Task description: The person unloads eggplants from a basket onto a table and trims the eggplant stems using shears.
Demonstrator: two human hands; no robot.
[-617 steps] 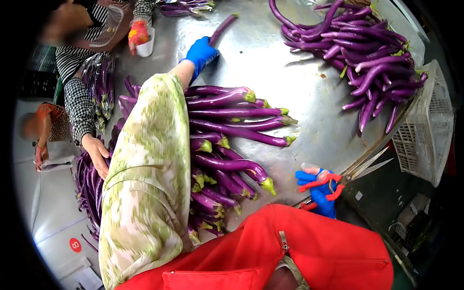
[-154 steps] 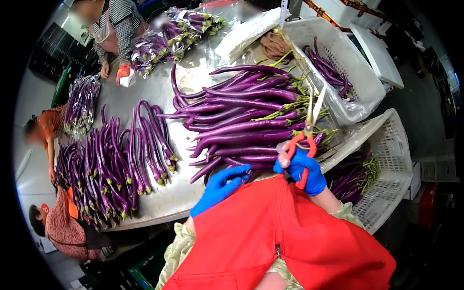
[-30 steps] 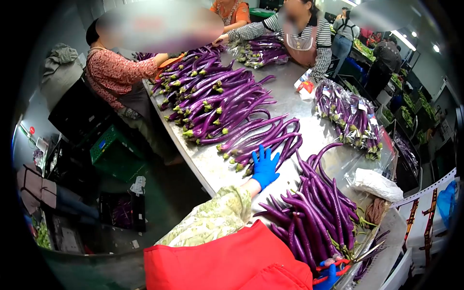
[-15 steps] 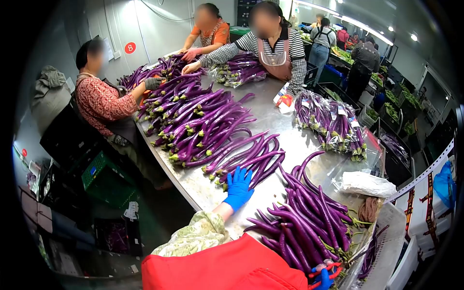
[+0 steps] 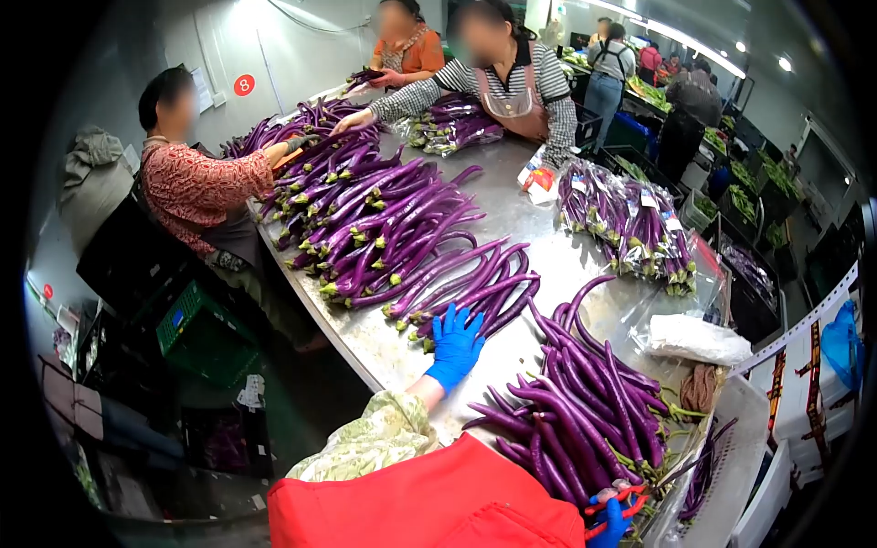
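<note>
My left hand (image 5: 455, 347), in a blue glove, lies with spread fingers at the near ends of a row of purple eggplants (image 5: 475, 290) on the metal table (image 5: 365, 352). At the bottom right my right hand (image 5: 610, 522), also gloved in blue, is closed on red-handled scissors (image 5: 625, 500); part of it is cut off by the frame edge. Beside it lies a pile of eggplants (image 5: 585, 411) with long green stems. A larger heap of eggplants (image 5: 365, 210) covers the table's far left side.
Bagged eggplants (image 5: 630, 219) lie at the right and more at the back. Three co-workers stand round the far side, one reaching an arm (image 5: 402, 102) over the heap. A white plastic bundle (image 5: 699, 340), brown cloth (image 5: 699, 387) and pale crate (image 5: 731, 438) are at the right.
Since a second ago the view has turned, and my left hand appears lower and further left, still spread by the eggplants. The back co-worker in orange now holds eggplants.
</note>
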